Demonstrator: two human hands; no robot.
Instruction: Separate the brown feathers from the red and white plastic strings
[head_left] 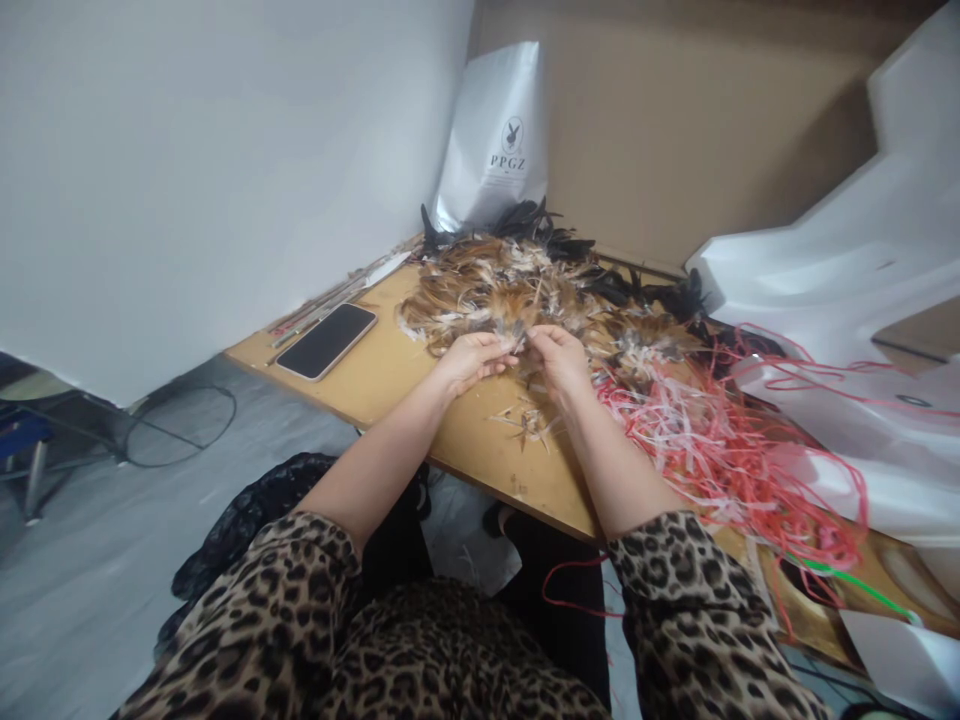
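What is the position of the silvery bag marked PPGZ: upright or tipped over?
Upright: the silvery bag rises behind the feathers, with its printed letters the right way up. Whether it leans on something, I cannot tell.

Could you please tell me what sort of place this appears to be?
Probably a small handcraft workspace, though I cannot be certain: brown and black feathers lie heaped on a yellowish-brown table, with tangled red and pale strands beside them.

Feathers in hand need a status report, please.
Left hand, right hand: pinching feather tuft between them. Feather pile just beyond. Red strings beside right forearm; nothing visibly blocking.
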